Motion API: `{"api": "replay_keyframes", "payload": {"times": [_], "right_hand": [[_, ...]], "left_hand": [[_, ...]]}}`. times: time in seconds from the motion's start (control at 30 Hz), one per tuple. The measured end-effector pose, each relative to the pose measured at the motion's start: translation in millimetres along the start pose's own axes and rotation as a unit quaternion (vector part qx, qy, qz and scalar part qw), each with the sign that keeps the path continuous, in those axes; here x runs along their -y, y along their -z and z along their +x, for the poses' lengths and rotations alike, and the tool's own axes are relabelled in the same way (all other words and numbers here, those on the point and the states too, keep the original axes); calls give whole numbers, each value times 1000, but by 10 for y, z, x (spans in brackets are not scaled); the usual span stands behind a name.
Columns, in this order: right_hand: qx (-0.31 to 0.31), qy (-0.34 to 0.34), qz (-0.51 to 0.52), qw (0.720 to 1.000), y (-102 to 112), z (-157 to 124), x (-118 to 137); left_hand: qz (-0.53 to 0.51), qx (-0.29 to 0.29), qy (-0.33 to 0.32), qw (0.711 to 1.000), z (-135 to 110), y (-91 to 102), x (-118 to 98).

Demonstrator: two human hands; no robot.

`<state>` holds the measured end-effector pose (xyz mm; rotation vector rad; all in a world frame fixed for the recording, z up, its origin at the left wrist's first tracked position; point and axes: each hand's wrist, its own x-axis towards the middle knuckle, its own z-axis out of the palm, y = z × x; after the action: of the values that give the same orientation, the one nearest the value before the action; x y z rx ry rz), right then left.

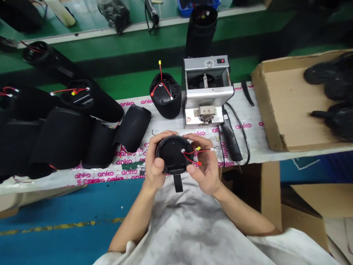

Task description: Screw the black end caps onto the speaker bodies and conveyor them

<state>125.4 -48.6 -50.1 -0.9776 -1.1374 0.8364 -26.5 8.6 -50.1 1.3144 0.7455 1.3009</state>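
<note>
Between my two hands is a round black cap with a short black strap hanging from its near edge. Red wires with yellow, red and white connectors come out of its face and reach to the right. My left hand grips the cap's left rim, thumb on top. Around the right rim curls my right hand, its thumb near the red connector. Just beyond stands a black fabric-covered cylinder, upright, with similar wires on its top.
A grey metal machine stands behind my hands, with a black electric screwdriver and its cable to the right. Several black cylinders lie at the left. A cardboard box holding black parts is at the right. A green shelf runs behind.
</note>
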Motion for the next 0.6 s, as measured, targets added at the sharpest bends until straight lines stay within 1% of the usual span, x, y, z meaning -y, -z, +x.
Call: {"api": "replay_keyframes", "payload": {"times": [0.1,0.23,0.33,0.43,0.5,0.6], "right_hand": [[-15,2,5,1000,-10,-23,-15],[-24,-19,-35,999,-28,-66,67],[-12,-53,-58,997,-52,-98,151],[-8,-83,-14,996,-93,-124,186],[-16,-95,21,995,-125,-137,183],[-31,-110,40,993,-163,-151,169]], "left_hand": [[12,-5,-12,1000,-2,-38,9],[54,-36,41,997,-80,-97,-59],[74,-51,58,994,-128,-118,-119],[94,-57,56,992,-121,-119,-135],[102,-62,48,992,-99,-118,-121],[105,-62,32,992,-80,-130,-99]]}}
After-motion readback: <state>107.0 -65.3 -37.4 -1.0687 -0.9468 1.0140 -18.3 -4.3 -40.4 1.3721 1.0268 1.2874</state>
